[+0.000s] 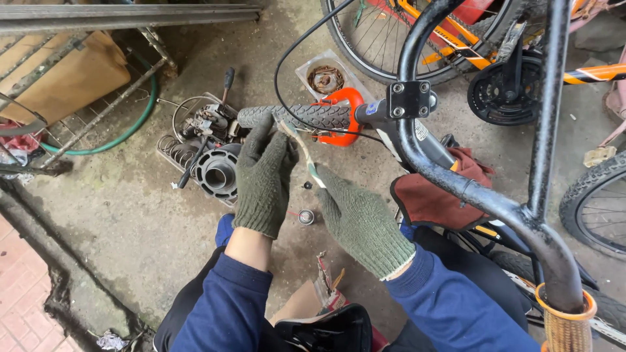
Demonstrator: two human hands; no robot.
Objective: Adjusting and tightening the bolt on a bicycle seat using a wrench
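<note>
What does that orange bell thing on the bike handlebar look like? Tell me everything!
The orange bell is a shiny, rounded piece that looks like plastic, clamped on the handlebar right beside the grey knobbly rubber grip. Its bright orange shell curves like a ring, with small metal bits underneath. A thin black cable loops past it. The left hand in a green knitted glove reaches up near the grip, close to the bell without touching it.

You are wearing the single head camera, and it is looking steeply down from close above your gloved left hand and right hand, taking in the bicycle frame and concrete floor.
</note>
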